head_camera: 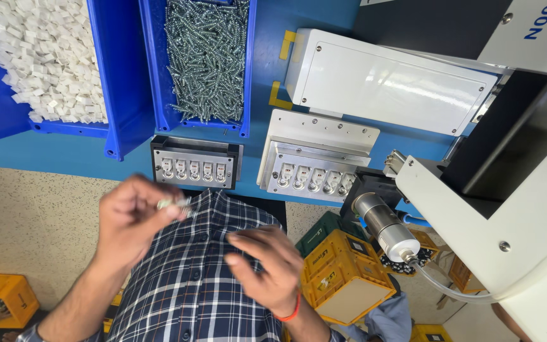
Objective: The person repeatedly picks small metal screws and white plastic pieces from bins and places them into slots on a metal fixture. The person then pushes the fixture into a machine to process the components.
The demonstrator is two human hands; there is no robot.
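Left hand (131, 218) fingers pinching small screws (175, 204), right hand (267, 269) released beside; blurred, loose grip risking spillage.

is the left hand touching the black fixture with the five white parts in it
Apart. The head view shows the left hand, pinching a few screws, below the black fixture, with bare blue bench between them.
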